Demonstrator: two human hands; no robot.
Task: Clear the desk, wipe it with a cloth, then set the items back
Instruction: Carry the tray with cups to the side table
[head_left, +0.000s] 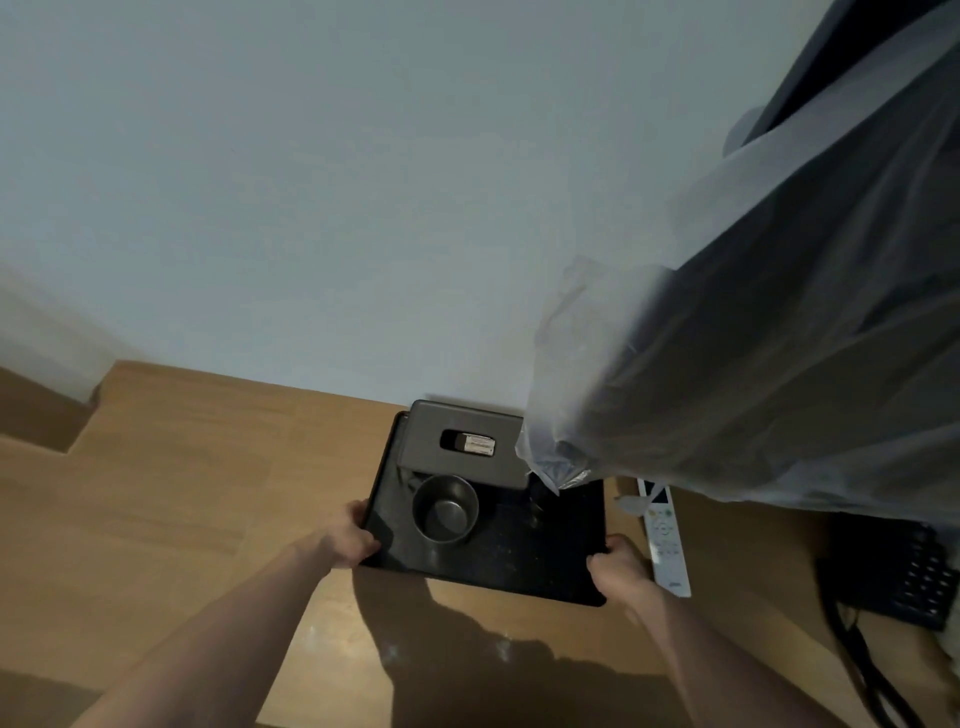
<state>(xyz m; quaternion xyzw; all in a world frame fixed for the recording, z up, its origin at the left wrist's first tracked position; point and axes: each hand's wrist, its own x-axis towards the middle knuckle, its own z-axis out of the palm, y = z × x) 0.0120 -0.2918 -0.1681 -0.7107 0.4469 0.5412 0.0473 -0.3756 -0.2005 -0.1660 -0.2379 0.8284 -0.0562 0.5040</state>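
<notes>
A black tray (540, 561) lies on the wooden desk (208, 493) against the wall. On it stand a dark grey box (431, 447) with a slot in its top showing a small labelled item (475, 445), and a dark metal cup (445, 508) in front of the box. My left hand (358, 535) grips the tray's left edge. My right hand (618, 564) grips its front right corner. I cannot tell whether the tray is lifted off the desk.
A white remote (665, 540) lies just right of the tray. Further right sits a black desk phone (893, 571) with its cord. A large screen wrapped in clear plastic (753, 338) hangs over the tray's back right corner.
</notes>
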